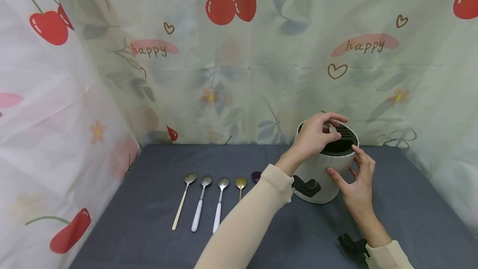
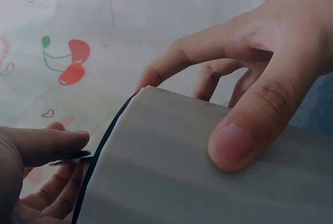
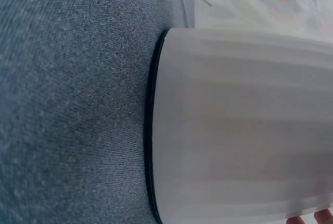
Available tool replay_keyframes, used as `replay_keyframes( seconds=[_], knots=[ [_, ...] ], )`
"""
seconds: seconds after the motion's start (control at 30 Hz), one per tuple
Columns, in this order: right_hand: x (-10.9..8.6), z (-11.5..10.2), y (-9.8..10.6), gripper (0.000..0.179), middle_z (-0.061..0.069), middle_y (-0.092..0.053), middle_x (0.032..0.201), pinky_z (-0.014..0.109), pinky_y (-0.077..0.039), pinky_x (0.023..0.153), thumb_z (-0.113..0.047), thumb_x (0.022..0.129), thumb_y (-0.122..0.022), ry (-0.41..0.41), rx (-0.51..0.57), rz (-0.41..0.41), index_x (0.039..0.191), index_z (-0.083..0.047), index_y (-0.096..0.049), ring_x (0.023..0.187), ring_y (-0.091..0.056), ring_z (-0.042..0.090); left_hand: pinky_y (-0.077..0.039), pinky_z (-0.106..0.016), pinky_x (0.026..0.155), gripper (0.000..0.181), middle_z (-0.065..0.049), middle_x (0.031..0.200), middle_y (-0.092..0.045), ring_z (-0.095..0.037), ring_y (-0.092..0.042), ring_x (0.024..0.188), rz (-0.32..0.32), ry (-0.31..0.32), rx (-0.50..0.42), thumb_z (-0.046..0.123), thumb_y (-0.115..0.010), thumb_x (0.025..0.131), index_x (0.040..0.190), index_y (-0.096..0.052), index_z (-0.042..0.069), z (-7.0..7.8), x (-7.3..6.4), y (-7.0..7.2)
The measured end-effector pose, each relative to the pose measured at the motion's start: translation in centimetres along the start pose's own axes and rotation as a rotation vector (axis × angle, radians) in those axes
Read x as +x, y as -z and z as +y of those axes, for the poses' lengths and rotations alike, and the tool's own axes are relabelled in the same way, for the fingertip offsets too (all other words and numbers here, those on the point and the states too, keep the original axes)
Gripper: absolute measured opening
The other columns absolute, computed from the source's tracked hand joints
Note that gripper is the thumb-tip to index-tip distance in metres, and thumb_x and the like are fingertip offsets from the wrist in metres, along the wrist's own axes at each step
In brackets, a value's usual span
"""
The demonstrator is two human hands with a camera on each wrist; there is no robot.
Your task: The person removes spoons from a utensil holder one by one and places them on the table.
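A light grey cylindrical utensil holder (image 1: 322, 169) stands upright, with a black slotted insert (image 1: 337, 146) in its top. Over its opening my left hand (image 1: 315, 134) pinches a spoon (image 2: 73, 157) between thumb and fingers. Only a small shiny metal part of it shows beside the thumb; the rest is hidden. My right hand (image 1: 360, 190) holds the holder from the right side, thumb on the front wall and a fingertip at the rim. The right wrist view shows mainly the holder's ribbed wall (image 3: 239, 125).
Several spoons lie in a row on the dark grey cloth, among them a silver one (image 1: 206, 182), a gold one (image 1: 241, 183) and a dark purple one (image 1: 256, 176). My left sleeve (image 1: 246, 219) covers some handles. A printed curtain (image 1: 246, 94) hangs behind.
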State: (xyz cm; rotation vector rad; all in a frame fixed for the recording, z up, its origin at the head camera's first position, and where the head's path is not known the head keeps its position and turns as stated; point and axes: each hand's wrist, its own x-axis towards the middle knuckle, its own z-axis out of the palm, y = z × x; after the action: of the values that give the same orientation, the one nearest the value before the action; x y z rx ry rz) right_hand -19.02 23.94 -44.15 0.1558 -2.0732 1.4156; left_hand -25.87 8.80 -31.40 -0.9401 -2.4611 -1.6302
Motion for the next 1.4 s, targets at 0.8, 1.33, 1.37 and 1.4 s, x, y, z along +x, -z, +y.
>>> replay_keyframes(
  seconds=[0.8,1.33,1.37,1.4],
  knots=[
    [0.0,0.2,0.0,0.098,-0.022,-0.025,0.14,0.064,-0.03,0.118,0.009,0.083,-0.082,0.001,0.006,-0.002,0.162,-0.024,-0.035,0.145,-0.033,0.033,-0.058,-0.018,0.08,0.032,-0.007,0.12,-0.072,0.0,-0.067,0.09,0.109,-0.123,-0.251,0.007,-0.073,0.097,0.129,-0.074,0.009,0.9,-1.1,2.4],
    [0.1,0.7,-0.1,0.098,-0.022,-0.025,0.142,0.048,-0.032,0.12,0.01,0.081,-0.082,-0.025,-0.02,0.017,0.162,-0.021,-0.036,0.142,-0.035,0.025,-0.063,-0.033,0.081,0.034,-0.002,0.103,-0.069,-0.011,-0.07,0.088,0.379,-0.161,-0.602,-0.008,-0.072,0.094,0.128,-0.068,-0.011,-0.7,-4.0,10.1],
    [0.1,0.7,-0.1,0.099,-0.022,-0.025,0.142,0.048,-0.033,0.119,0.01,0.081,-0.083,-0.022,-0.021,0.016,0.162,-0.022,-0.036,0.142,-0.035,0.024,-0.063,-0.032,0.081,0.034,-0.001,0.101,-0.069,-0.011,-0.07,0.088,0.399,-0.166,-0.605,-0.008,-0.071,0.094,0.127,-0.068,-0.011,-0.8,-4.3,10.7],
    [0.1,0.7,-0.1,0.1,-0.023,-0.025,0.142,0.047,-0.033,0.118,0.01,0.08,-0.083,-0.022,-0.021,0.014,0.162,-0.023,-0.036,0.142,-0.035,0.023,-0.063,-0.032,0.081,0.034,-0.001,0.1,-0.068,-0.011,-0.07,0.088,0.416,-0.172,-0.611,-0.009,-0.071,0.094,0.127,-0.067,-0.012,-1.0,-4.5,11.2]
  ],
)
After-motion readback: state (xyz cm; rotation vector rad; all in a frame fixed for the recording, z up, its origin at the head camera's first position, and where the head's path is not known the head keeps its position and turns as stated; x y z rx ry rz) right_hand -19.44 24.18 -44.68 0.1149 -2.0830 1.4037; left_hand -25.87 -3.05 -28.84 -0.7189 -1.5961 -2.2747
